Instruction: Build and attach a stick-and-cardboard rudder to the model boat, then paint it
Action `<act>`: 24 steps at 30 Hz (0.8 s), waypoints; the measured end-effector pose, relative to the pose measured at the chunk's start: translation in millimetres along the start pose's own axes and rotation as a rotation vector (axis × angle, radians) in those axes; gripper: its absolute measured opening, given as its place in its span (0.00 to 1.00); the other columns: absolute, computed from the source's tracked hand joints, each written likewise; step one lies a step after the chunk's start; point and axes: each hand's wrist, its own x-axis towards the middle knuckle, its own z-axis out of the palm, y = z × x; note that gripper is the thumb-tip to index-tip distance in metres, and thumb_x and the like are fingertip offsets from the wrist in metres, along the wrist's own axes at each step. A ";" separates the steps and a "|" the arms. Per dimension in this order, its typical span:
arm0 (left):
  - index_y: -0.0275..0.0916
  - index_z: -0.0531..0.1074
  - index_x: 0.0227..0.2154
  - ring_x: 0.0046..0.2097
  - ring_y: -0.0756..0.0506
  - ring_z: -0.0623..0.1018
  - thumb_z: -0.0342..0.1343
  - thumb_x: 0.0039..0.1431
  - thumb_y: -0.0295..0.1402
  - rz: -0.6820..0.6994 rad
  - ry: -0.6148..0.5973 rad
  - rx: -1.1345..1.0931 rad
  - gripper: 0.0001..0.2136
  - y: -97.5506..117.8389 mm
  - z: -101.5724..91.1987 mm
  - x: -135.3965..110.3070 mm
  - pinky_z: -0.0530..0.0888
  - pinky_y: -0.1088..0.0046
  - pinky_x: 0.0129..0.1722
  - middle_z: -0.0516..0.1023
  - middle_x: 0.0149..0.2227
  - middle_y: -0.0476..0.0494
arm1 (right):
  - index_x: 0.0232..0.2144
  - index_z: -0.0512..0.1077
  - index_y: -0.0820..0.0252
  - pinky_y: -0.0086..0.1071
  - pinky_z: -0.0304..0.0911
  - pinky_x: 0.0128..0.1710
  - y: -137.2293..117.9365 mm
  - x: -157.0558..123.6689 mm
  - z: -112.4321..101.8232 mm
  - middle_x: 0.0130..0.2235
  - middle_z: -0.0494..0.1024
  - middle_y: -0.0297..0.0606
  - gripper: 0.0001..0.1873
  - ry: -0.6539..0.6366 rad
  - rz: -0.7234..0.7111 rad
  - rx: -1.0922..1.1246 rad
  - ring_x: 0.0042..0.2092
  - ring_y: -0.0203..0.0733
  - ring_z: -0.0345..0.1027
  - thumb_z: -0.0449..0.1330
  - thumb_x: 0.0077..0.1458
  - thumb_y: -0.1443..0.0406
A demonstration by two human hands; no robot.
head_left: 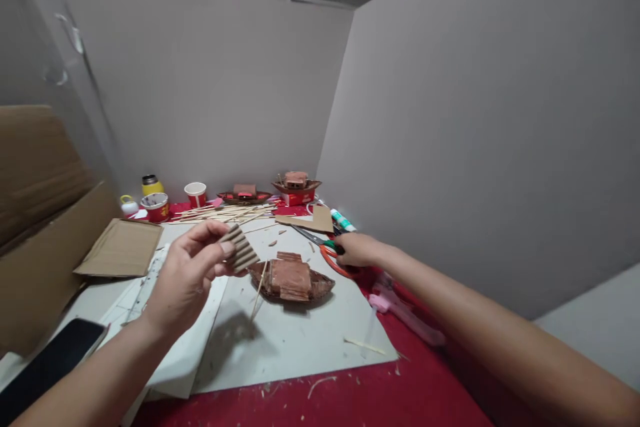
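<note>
My left hand (187, 273) pinches a small piece of corrugated cardboard (242, 251) between thumb and fingers, its ridges facing up. To the right, my right hand (356, 250) is closed at the handles of scissors (311, 236); the fingertips are partly hidden. An orange handle loop (331, 263) shows below that hand. Between the hands, a brown model boat (291, 279) with a roofed cabin sits on the white board. One thin stick (259, 290) leans against its left end.
Behind lie thin wooden sticks (225, 212), two more model boats (245, 193) and paper cups (195, 193). A pink glue gun (395, 307) rests at right, near a glue stick (343, 220). Cardboard (120, 247) and a black phone (55, 367) are at left.
</note>
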 end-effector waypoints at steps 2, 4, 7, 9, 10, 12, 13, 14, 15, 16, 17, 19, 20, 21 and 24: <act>0.39 0.73 0.32 0.31 0.49 0.77 0.64 0.51 0.28 -0.014 -0.031 0.014 0.06 -0.3 -0.2 -0.2 0.77 0.75 0.27 0.75 0.30 0.50 | 0.50 0.70 0.61 0.42 0.70 0.45 -0.7 5.4 5.9 0.50 0.73 0.42 0.16 -0.097 0.018 -0.045 0.46 0.44 0.71 0.58 0.63 0.60; 0.39 0.72 0.33 0.33 0.47 0.78 0.63 0.52 0.29 -0.024 -0.066 0.028 0.07 -0.2 -0.1 -0.9 0.78 0.73 0.27 0.76 0.32 0.49 | 0.50 0.70 0.60 0.42 0.70 0.46 -0.5 10.1 8.4 0.51 0.73 0.43 0.15 -0.160 0.037 -0.073 0.47 0.44 0.71 0.58 0.63 0.60; 0.39 0.71 0.34 0.35 0.46 0.79 0.64 0.54 0.31 -0.033 -0.133 0.037 0.07 0.0 0.5 -2.4 0.79 0.72 0.28 0.79 0.36 0.45 | 0.50 0.70 0.60 0.43 0.70 0.46 1.3 14.9 10.3 0.51 0.73 0.43 0.15 -0.189 0.060 -0.090 0.47 0.44 0.71 0.58 0.63 0.60; 0.38 0.71 0.35 0.36 0.46 0.79 0.64 0.55 0.31 -0.031 -0.178 0.029 0.08 -0.4 0.8 -3.2 0.79 0.71 0.31 0.80 0.37 0.43 | 0.50 0.70 0.61 0.43 0.70 0.46 2.7 16.9 10.8 0.51 0.73 0.43 0.16 -0.184 0.072 -0.083 0.47 0.44 0.71 0.58 0.63 0.60; 0.38 0.71 0.35 0.36 0.47 0.79 0.65 0.54 0.32 -0.025 -0.196 0.019 0.09 -0.5 0.8 -3.6 0.80 0.71 0.32 0.80 0.35 0.43 | 0.50 0.70 0.61 0.43 0.70 0.46 3.4 17.5 10.4 0.51 0.73 0.43 0.16 -0.171 0.076 -0.075 0.47 0.44 0.71 0.59 0.63 0.60; 0.38 0.72 0.35 0.34 0.49 0.78 0.66 0.54 0.32 -0.015 -0.217 0.003 0.09 -0.6 0.3 -4.4 0.80 0.71 0.33 0.80 0.32 0.45 | 0.50 0.70 0.62 0.43 0.70 0.45 5.3 17.5 7.5 0.50 0.73 0.42 0.16 -0.125 0.078 -0.048 0.46 0.44 0.71 0.59 0.63 0.59; 0.38 0.73 0.35 0.33 0.49 0.78 0.66 0.53 0.32 -0.011 -0.218 -0.001 0.09 -0.3 -0.1 -4.9 0.80 0.71 0.33 0.79 0.31 0.46 | 0.49 0.70 0.62 0.43 0.70 0.45 6.5 16.8 4.9 0.49 0.74 0.42 0.16 -0.095 0.073 -0.029 0.45 0.43 0.71 0.58 0.63 0.59; 0.38 0.73 0.35 0.33 0.50 0.78 0.66 0.53 0.32 -0.011 -0.218 -0.002 0.09 0.0 -0.6 -5.5 0.80 0.72 0.32 0.79 0.31 0.47 | 0.47 0.71 0.62 0.42 0.70 0.44 7.9 15.3 1.6 0.47 0.75 0.41 0.15 -0.061 0.065 -0.007 0.44 0.42 0.72 0.58 0.63 0.58; 0.38 0.74 0.35 0.32 0.50 0.77 0.66 0.53 0.32 -0.010 -0.214 -0.002 0.09 0.6 -1.1 -6.1 0.80 0.72 0.31 0.78 0.31 0.47 | 0.44 0.72 0.63 0.40 0.70 0.42 9.4 13.2 -2.1 0.43 0.76 0.39 0.15 -0.028 0.054 0.018 0.41 0.41 0.72 0.58 0.63 0.57; 0.39 0.75 0.36 0.32 0.50 0.77 0.66 0.53 0.32 -0.010 -0.208 -0.001 0.09 1.2 -1.7 -6.7 0.80 0.73 0.30 0.78 0.31 0.47 | 0.40 0.73 0.63 0.38 0.69 0.39 10.9 10.3 -6.1 0.39 0.76 0.38 0.15 0.008 0.040 0.047 0.38 0.40 0.72 0.58 0.62 0.56; 0.39 0.75 0.36 0.32 0.49 0.77 0.66 0.52 0.32 -0.008 -0.203 -0.002 0.09 1.8 -2.3 -7.3 0.79 0.73 0.28 0.78 0.31 0.47 | 0.35 0.73 0.64 0.35 0.68 0.36 12.4 6.7 -10.3 0.34 0.76 0.37 0.15 0.044 0.024 0.081 0.34 0.39 0.71 0.58 0.61 0.55; 0.40 0.76 0.36 0.33 0.48 0.78 0.66 0.52 0.32 0.002 -0.197 -0.010 0.09 3.1 -3.4 -8.1 0.79 0.74 0.26 0.77 0.32 0.47 | 0.26 0.72 0.63 0.32 0.63 0.30 14.4 -2.8 -18.3 0.27 0.74 0.35 0.17 0.123 -0.015 0.162 0.30 0.40 0.68 0.60 0.56 0.54; 0.41 0.76 0.37 0.34 0.47 0.79 0.66 0.53 0.32 0.009 -0.199 -0.015 0.09 3.8 -3.8 -8.3 0.79 0.74 0.26 0.78 0.32 0.47 | 0.25 0.71 0.62 0.32 0.62 0.29 14.9 -8.7 -22.0 0.26 0.74 0.35 0.17 0.165 -0.040 0.208 0.29 0.41 0.68 0.60 0.54 0.53; 0.41 0.77 0.37 0.34 0.47 0.79 0.66 0.53 0.33 0.016 -0.199 -0.022 0.09 4.5 -4.2 -8.4 0.79 0.75 0.26 0.78 0.32 0.47 | 0.25 0.71 0.61 0.31 0.61 0.28 15.0 -15.2 -25.4 0.26 0.74 0.35 0.18 0.206 -0.066 0.255 0.29 0.41 0.67 0.60 0.53 0.52; 0.42 0.77 0.37 0.37 0.46 0.81 0.66 0.53 0.32 0.034 -0.190 -0.053 0.08 7.2 -4.9 -8.6 0.78 0.75 0.27 0.79 0.35 0.46 | 0.27 0.67 0.58 0.30 0.60 0.26 12.1 -38.0 -34.2 0.25 0.72 0.34 0.21 0.298 -0.125 0.391 0.28 0.40 0.65 0.54 0.55 0.46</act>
